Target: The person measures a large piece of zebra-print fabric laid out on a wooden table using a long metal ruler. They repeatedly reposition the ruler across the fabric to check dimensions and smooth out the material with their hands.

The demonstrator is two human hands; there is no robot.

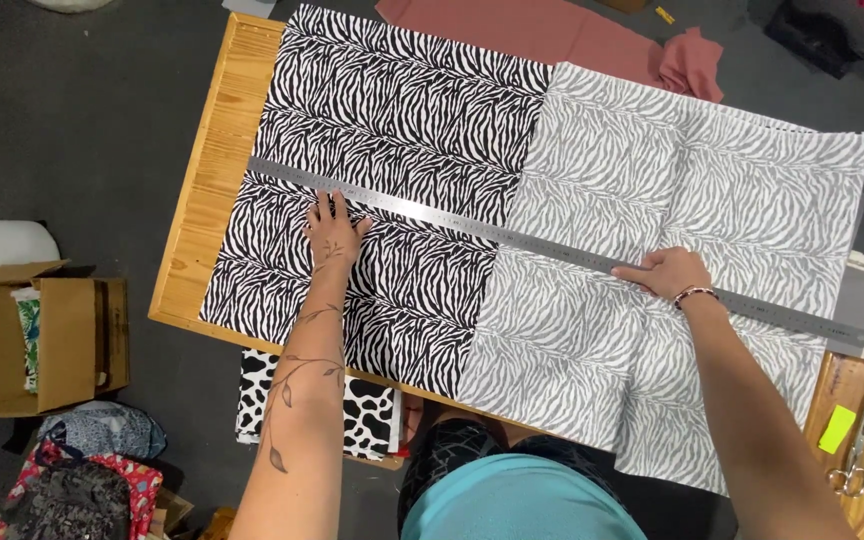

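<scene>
Head view: a long steel ruler pinned across zebra-print fabric

Head camera looks straight down on a wooden desk (214,170) covered by zebra-print fabric (392,130), its left half bold black and white, its right half (712,190) paler and grey. A long metal ruler (512,238) lies flat on the cloth, its long axis running from upper left to lower right, one end near the fabric's left edge, the other reaching the far right past the cloth's edge.

Both hands press on the ruler. The left hand (334,235) lies flat with fingers spread wide, fingertips touching the ruler's near edge on the dark half; a vine tattoo runs along that forearm. The right hand (667,272) rests on the pale half with fingers curled narrow against the ruler's near edge; a beaded bracelet (694,294) sits at its wrist. Neither hand grips anything.

A pink cloth (592,35) lies beyond the top of the desk. A folded cow-print fabric (357,412) pokes out below the desk's near edge. On the floor to the left stands an open cardboard box (62,345) holding a leafy-patterned cloth (29,335) at its left end, with a heap of patterned bags (92,470) below it. At lower right, a second wooden surface (842,385) carries scissors (854,465) and a yellow-green note (837,428)
</scene>
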